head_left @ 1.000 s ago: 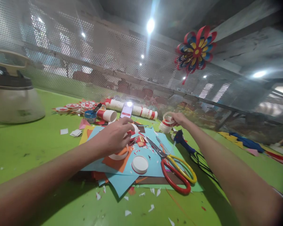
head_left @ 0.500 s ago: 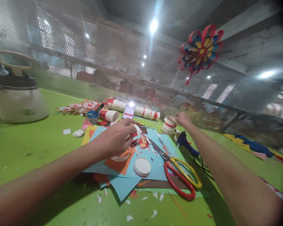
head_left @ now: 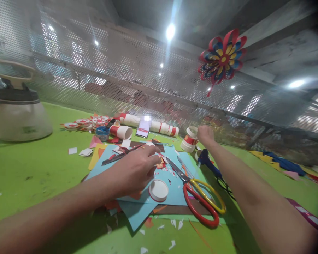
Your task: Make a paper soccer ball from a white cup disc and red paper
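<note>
My left hand (head_left: 140,164) hovers over the light-blue paper sheets (head_left: 132,218), fingers bent and closed. What those fingers hold, if anything, is hidden under the hand. A white round lid-like ring (head_left: 159,190) lies just right of it. Farther back, my right hand (head_left: 205,135) is closed at the side of a short white tube with a red band (head_left: 190,138), which stands upright; the fingertips are out of sight. Large scissors (head_left: 200,201) with one red and one yellow handle lie between my arms. A blue glue gun (head_left: 208,162) rests below my right wrist.
A phone (head_left: 143,128) leans near a long red-and-white roll (head_left: 161,127). At left stand a blue-lidded jar (head_left: 102,134) and a big white jug (head_left: 19,118). Red-and-white discs (head_left: 82,121) and paper scraps (head_left: 86,151) lie around. A paper flower (head_left: 224,58) hangs above.
My left hand has moved down and slightly right, uncovering a dark blade-like strip and covering the white ring and orange paper. At my right hand, the tube shows taller, its red part wider.
</note>
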### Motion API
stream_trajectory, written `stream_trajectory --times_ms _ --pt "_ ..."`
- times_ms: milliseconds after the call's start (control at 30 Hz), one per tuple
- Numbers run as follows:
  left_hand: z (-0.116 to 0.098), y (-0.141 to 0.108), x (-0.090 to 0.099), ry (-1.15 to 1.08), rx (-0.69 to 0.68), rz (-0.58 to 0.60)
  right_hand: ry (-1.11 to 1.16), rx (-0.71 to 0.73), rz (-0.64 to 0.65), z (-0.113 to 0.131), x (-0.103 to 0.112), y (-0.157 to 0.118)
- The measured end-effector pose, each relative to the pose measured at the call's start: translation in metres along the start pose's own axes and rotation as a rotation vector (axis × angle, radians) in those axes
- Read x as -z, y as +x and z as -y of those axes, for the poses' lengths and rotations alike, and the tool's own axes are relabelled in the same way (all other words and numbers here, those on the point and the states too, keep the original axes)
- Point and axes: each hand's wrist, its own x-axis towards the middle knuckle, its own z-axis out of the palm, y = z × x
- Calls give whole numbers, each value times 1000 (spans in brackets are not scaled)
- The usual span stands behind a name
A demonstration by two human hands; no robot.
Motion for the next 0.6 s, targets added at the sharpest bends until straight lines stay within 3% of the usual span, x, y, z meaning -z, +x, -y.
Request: stream_trajectory --times_ms 600 --pt "-4 2 1 -28 -18 37 -58 86 114 -5 1 -8"
